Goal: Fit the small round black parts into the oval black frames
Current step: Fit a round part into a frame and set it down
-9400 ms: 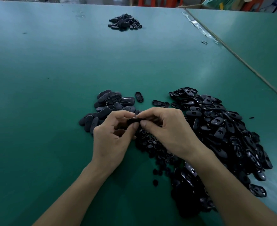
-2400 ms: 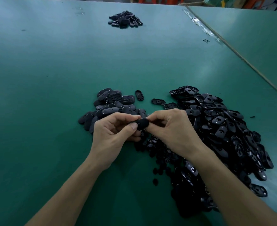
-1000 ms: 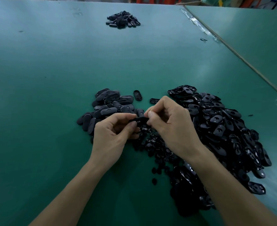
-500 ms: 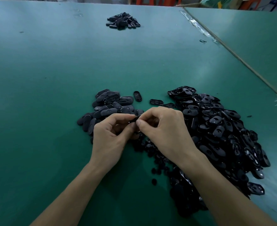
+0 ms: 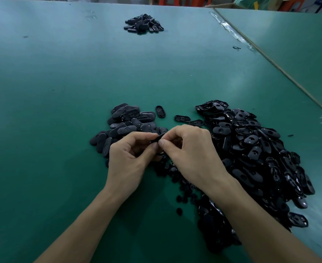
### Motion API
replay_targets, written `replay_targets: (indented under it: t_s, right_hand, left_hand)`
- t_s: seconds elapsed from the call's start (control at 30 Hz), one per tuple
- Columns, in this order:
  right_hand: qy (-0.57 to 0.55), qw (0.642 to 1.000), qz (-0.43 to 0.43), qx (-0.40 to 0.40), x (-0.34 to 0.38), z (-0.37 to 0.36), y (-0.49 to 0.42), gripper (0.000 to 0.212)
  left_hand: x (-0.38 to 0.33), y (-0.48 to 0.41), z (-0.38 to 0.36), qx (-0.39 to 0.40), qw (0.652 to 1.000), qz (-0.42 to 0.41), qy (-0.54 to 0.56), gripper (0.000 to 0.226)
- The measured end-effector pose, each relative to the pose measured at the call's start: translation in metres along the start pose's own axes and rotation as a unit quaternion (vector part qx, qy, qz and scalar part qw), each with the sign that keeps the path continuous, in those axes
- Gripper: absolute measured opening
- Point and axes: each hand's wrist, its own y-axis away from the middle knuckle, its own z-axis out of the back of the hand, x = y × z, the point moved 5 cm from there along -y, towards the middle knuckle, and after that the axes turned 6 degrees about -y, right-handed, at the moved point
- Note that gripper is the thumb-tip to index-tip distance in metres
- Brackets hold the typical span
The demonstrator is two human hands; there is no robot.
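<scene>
On my monitor, nearest the camera and below both wrists, small round black parts [image 5: 179, 211] lie scattered on the green table [image 5: 52, 92], a dark spill running up under the right hand [image 5: 192, 154]. Just above that spill the two hands meet. The left hand [image 5: 129, 158] pinches one oval black frame [image 5: 157, 139] between thumb and curled fingers. The right hand pinches the same frame from the other side, fingertips pressed onto it. I cannot tell whether a round part is already seated beneath those fingertips, since they cover the spot. I judge this a fit in mid-press.

To the right of the right hand spreads the heap of open frames [image 5: 260, 158], by far the largest pile in view, so most of the job looks left to do. Just beyond the left hand sits a smaller stack of closed-faced pieces [image 5: 126, 124], probably the finished ones. Two single frames [image 5: 160, 111] lie apart on the table just beyond the fingertips. Far beyond both hands another small pile [image 5: 144, 23] sits alone, well clear of the work. Nothing blocks the hands. The one risk I see is a wrist sweeping the loose round parts aside.
</scene>
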Motion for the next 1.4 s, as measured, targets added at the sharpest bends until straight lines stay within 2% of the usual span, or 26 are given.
replay_targets:
  t_s: [0.23, 0.43, 0.63, 0.9, 0.97, 1.1, 1.2, 1.4]
  right_hand:
    - [-0.005, 1.000, 0.001, -0.021, -0.001, 0.004, 0.000, 0.006]
    - [-0.007, 1.000, 0.003, -0.027, -0.001, 0.002, 0.001, 0.003]
    - [0.009, 0.999, 0.033, -0.011, 0.003, -0.002, 0.006, 0.009]
    - [-0.002, 0.997, 0.072, 0.003, 0.007, -0.002, 0.012, 0.010]
    - [-0.007, 0.998, 0.064, -0.003, 0.004, 0.003, 0.009, 0.010]
    - [-0.029, 0.999, 0.023, 0.031, -0.004, 0.005, 0.001, 0.028]
    - [-0.074, 0.995, 0.005, 0.072, -0.008, 0.004, -0.002, 0.021]
    - [-0.145, 0.985, -0.012, 0.091, -0.016, 0.009, -0.007, 0.015]
  left_hand:
    - [-0.001, 0.000, 0.000, 0.009, 1.000, -0.011, -0.018, 0.031]
    - [-0.001, 0.001, -0.002, 0.018, 1.000, -0.002, -0.010, 0.023]
    - [0.000, 0.000, 0.001, 0.003, 1.000, 0.005, -0.017, 0.014]
    - [-0.001, 0.000, -0.002, 0.010, 0.999, -0.002, -0.033, 0.016]
    - [-0.002, 0.000, -0.003, 0.015, 0.999, 0.003, -0.034, 0.019]
    - [-0.003, 0.000, -0.003, 0.013, 0.999, 0.000, -0.045, 0.020]
    - [-0.001, 0.000, -0.002, 0.012, 0.999, 0.006, -0.031, 0.021]
    - [-0.002, 0.000, -0.001, 0.021, 1.000, 0.007, -0.015, 0.025]
